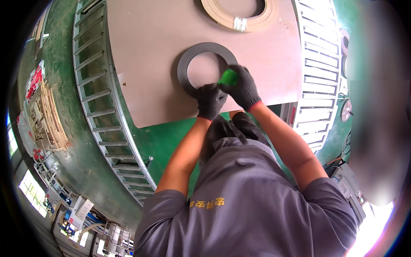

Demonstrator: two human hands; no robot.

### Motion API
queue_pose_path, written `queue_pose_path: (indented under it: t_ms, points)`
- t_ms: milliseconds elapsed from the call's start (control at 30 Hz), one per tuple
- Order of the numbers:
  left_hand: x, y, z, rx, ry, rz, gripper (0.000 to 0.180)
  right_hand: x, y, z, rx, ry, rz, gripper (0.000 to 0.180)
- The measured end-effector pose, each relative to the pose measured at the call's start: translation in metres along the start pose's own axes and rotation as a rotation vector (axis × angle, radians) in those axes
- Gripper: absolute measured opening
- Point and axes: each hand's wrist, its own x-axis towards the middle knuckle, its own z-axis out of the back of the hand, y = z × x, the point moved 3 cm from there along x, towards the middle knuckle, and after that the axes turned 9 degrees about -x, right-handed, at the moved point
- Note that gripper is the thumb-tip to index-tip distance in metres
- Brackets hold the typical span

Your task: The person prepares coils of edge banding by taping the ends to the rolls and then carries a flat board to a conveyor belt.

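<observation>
A dark grey coil of flat banding [185, 65] lies on a board with a pale brown surface, near the edge closest to me. My left hand [210, 100], in a black knitted glove, is closed at the coil's near side; exactly what its fingers pinch is hidden. Just to its right, my right hand [242, 88], gloved alike, grips a small bright green roll [228, 77], partly covered by the fingers and blurred. Both hands almost touch over the coil's near right part. Farther off lies a larger cream coil of banding [218, 18], bound with a shiny clear wrap [240, 24].
The pale brown board [145, 73] carries both coils. A metal roller conveyor [95, 77] runs along the left, another roller conveyor [317, 79] along the right. Wooden strips [53, 113] lie on the green floor [87, 141] at far left; machines [79, 214] stand at lower left.
</observation>
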Motion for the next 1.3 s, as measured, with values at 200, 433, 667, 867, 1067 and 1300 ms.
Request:
queue_pose_path:
  t_ms: [200,433,667,867,1067,1300]
  points:
    - [-0.001,0.000,-0.002,-0.049,-0.079,0.018,0.033,-0.078,-0.033,0.007,-0.075,0.148,-0.168,0.061]
    - [0.004,-0.001,-0.001,-0.063,-0.022,0.080,0.033,-0.092,-0.053,-0.012,-0.121,0.231,-0.254,0.061]
    - [0.024,-0.047,0.041,-0.391,-0.015,0.242,0.045,-0.050,-0.069,-0.069,0.067,0.100,-0.042,0.056]
    - [0.062,0.006,0.065,-0.721,0.333,0.429,0.048,-0.027,-0.044,-0.072,0.260,0.179,-0.113,0.055]
    - [0.103,0.050,0.036,-0.880,0.844,0.732,0.083,-0.025,-0.042,-0.070,0.310,-0.041,-0.166,0.050]
    - [0.111,0.035,0.039,-0.646,0.834,0.856,0.071,-0.025,-0.050,-0.057,0.106,-0.060,-0.123,0.046]
